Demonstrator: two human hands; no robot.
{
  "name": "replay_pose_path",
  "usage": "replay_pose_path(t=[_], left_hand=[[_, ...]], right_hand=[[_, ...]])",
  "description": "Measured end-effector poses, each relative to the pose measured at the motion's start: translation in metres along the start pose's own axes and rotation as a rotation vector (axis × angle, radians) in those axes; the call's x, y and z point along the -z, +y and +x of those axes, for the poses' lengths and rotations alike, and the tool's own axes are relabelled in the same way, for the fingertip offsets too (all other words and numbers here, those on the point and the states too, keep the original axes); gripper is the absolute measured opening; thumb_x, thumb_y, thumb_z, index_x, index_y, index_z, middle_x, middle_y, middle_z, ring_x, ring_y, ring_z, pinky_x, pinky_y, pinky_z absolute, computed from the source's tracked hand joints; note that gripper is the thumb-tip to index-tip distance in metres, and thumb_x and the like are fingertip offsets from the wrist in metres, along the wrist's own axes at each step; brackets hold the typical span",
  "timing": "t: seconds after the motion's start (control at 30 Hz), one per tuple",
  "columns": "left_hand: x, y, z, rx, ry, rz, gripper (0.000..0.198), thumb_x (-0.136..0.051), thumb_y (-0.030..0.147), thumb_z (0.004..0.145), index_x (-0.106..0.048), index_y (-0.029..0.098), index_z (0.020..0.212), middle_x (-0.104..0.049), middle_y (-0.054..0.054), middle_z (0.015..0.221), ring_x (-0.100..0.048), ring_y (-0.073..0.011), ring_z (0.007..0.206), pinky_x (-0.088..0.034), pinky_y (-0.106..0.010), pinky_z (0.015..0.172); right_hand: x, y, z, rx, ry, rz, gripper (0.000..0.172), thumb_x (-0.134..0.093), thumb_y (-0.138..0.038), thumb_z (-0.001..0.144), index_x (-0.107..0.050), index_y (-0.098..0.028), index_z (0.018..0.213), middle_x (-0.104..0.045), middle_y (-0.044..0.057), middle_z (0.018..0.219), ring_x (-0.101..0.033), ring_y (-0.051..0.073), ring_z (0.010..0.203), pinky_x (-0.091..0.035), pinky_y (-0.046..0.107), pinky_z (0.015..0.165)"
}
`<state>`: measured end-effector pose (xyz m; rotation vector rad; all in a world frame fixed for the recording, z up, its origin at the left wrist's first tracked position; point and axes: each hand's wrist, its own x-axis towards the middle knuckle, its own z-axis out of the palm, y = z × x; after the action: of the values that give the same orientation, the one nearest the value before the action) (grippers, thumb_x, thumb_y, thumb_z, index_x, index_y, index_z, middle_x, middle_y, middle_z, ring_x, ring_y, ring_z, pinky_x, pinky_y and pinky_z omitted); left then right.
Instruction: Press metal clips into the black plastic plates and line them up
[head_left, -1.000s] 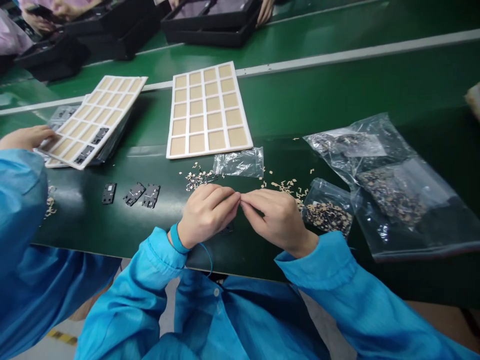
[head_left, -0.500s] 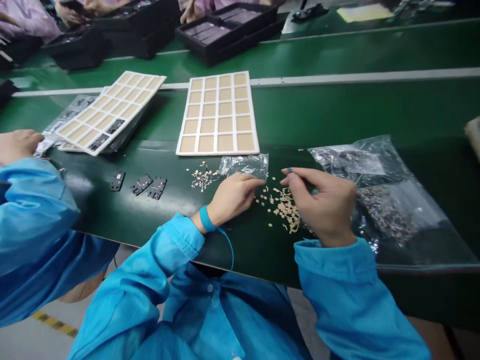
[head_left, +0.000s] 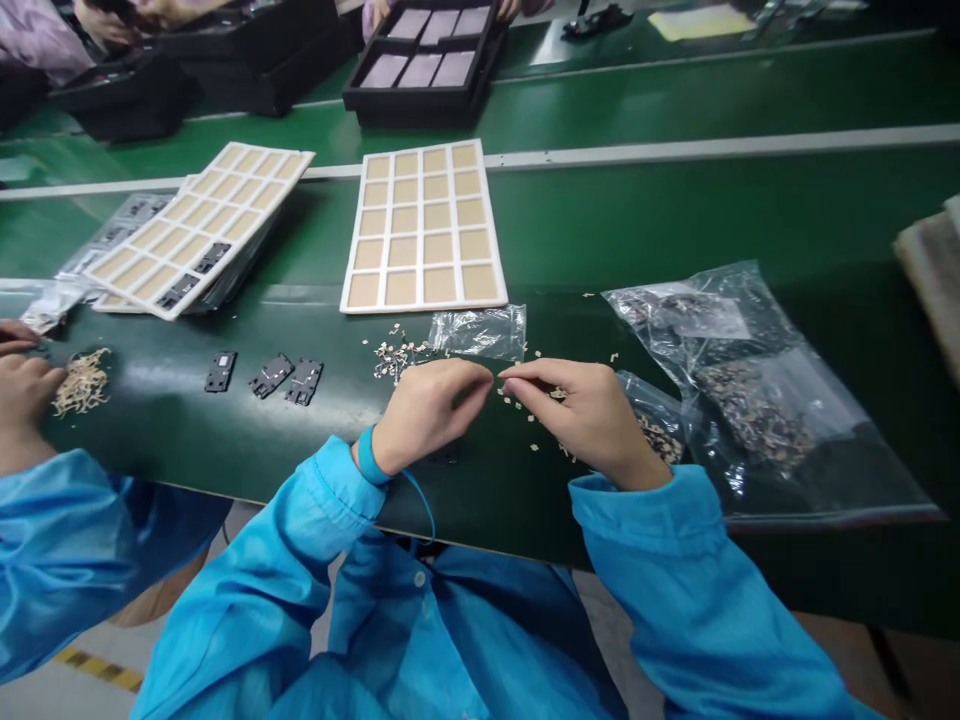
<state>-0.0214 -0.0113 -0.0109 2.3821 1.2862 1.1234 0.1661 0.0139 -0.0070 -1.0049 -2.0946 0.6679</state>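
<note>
The left hand (head_left: pixel 427 415) and right hand (head_left: pixel 589 420) are closed in pinches, fingertips almost meeting; whether they grip anything is too small to tell. Tiny tan flakes (head_left: pixel 397 358) lie scattered around them on the green bench mat (head_left: pixel 150 445), just beside a clear plastic bag (head_left: pixel 480 333). Beyond sits a white-framed sheet of tan pads (head_left: pixel 424 228) — and, to the left, three black metal brackets (head_left: pixel 270 375).

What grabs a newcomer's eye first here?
The bare left hand and bare right hand sit at the centre, fingertips close together above small tan flakes strewn across the dark green bench. Just beyond them lies a white grid sheet of tan square pads. To the right sits a clear plastic bag of speckled small parts.
</note>
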Motion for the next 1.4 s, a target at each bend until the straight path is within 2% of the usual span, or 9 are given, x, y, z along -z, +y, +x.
replay_pose_path(t=[0.1, 0.2, 0.33, 0.53, 0.73, 0.87, 1.07, 1.23, 1.4], left_hand=[[0.006, 0.003, 0.000, 0.191, -0.037, -0.209, 0.008, -0.058, 0.014, 0.083, -0.066, 0.014, 0.079, -0.069, 0.000, 0.069, -0.063, -0.0087, 0.062, -0.049, -0.018, 0.059], [0.009, 0.004, 0.001, 0.286, -0.125, -0.388, 0.008, -0.060, 0.013, 0.080, -0.067, 0.014, 0.085, -0.072, -0.002, 0.077, -0.066, -0.0100, 0.069, -0.052, -0.019, 0.065], [0.008, 0.003, 0.002, 0.387, -0.232, -0.599, 0.028, -0.071, 0.019, 0.074, -0.068, 0.012, 0.101, -0.075, -0.006, 0.091, -0.069, -0.0136, 0.081, -0.056, -0.024, 0.076], [0.001, -0.001, -0.001, 0.485, -0.136, -0.743, 0.016, -0.065, 0.026, 0.082, -0.072, 0.012, 0.080, -0.073, -0.003, 0.074, -0.066, -0.0103, 0.067, -0.053, -0.020, 0.062], [-0.002, 0.002, -0.002, 0.574, -0.048, -0.862, 0.015, -0.064, 0.020, 0.080, -0.073, 0.011, 0.088, -0.073, -0.004, 0.072, -0.069, -0.0118, 0.066, -0.058, -0.021, 0.062], [-0.003, 0.004, -0.003, 0.532, -0.026, -0.847, 0.015, -0.064, 0.021, 0.081, -0.073, 0.012, 0.089, -0.075, -0.005, 0.074, -0.070, -0.0132, 0.068, -0.059, -0.022, 0.064], [-0.001, 0.006, -0.006, 0.332, 0.002, -0.543, 0.013, -0.064, 0.019, 0.083, -0.075, 0.015, 0.089, -0.076, -0.005, 0.086, -0.071, -0.0139, 0.076, -0.056, -0.022, 0.069], [-0.001, 0.004, -0.008, 0.099, 0.043, -0.315, 0.013, -0.061, 0.014, 0.085, -0.073, 0.013, 0.091, -0.075, -0.005, 0.080, -0.069, -0.0112, 0.069, -0.053, -0.019, 0.062], [-0.001, 0.003, -0.008, 0.056, 0.041, -0.265, 0.012, -0.060, 0.015, 0.087, -0.072, 0.014, 0.090, -0.074, -0.005, 0.079, -0.069, -0.0106, 0.069, -0.053, -0.018, 0.063]], right_hand=[[-0.001, -0.002, 0.001, -0.095, 0.079, 0.115, 0.009, -0.066, -0.020, 0.081, -0.075, -0.020, 0.081, -0.074, 0.001, 0.075, -0.068, 0.016, 0.063, -0.052, 0.024, 0.053], [-0.003, -0.003, 0.001, -0.140, 0.136, 0.196, 0.006, -0.068, -0.020, 0.079, -0.074, -0.021, 0.078, -0.073, 0.000, 0.072, -0.068, 0.016, 0.062, -0.054, 0.024, 0.053], [-0.005, -0.003, 0.001, -0.121, 0.136, 0.203, 0.007, -0.067, -0.018, 0.080, -0.073, -0.021, 0.077, -0.072, 0.000, 0.070, -0.067, 0.015, 0.061, -0.053, 0.023, 0.052], [-0.008, -0.009, -0.001, 0.042, 0.064, 0.103, 0.014, -0.060, -0.015, 0.087, -0.071, -0.022, 0.082, -0.073, 0.000, 0.077, -0.068, 0.016, 0.068, -0.055, 0.025, 0.058], [-0.012, -0.010, -0.003, 0.287, 0.371, -0.277, 0.009, -0.065, -0.012, 0.084, -0.065, -0.021, 0.082, -0.070, 0.006, 0.076, -0.066, 0.020, 0.069, -0.055, 0.032, 0.060], [-0.012, -0.011, -0.004, 0.409, 0.346, -0.380, 0.011, -0.065, -0.009, 0.083, -0.065, -0.020, 0.083, -0.071, 0.006, 0.073, -0.065, 0.019, 0.063, -0.053, 0.031, 0.056], [-0.015, -0.012, -0.005, 0.380, 0.304, -0.310, 0.011, -0.061, -0.010, 0.086, -0.067, -0.020, 0.086, -0.073, 0.006, 0.076, -0.068, 0.019, 0.066, -0.055, 0.031, 0.060], [-0.014, -0.013, -0.005, 0.348, 0.264, -0.254, 0.012, -0.060, -0.008, 0.086, -0.067, -0.018, 0.083, -0.073, 0.008, 0.077, -0.069, 0.019, 0.067, -0.056, 0.031, 0.062], [-0.014, -0.014, -0.005, 0.300, 0.253, -0.222, 0.017, -0.057, -0.009, 0.086, -0.068, -0.020, 0.079, -0.074, 0.005, 0.077, -0.069, 0.018, 0.068, -0.056, 0.030, 0.062]])
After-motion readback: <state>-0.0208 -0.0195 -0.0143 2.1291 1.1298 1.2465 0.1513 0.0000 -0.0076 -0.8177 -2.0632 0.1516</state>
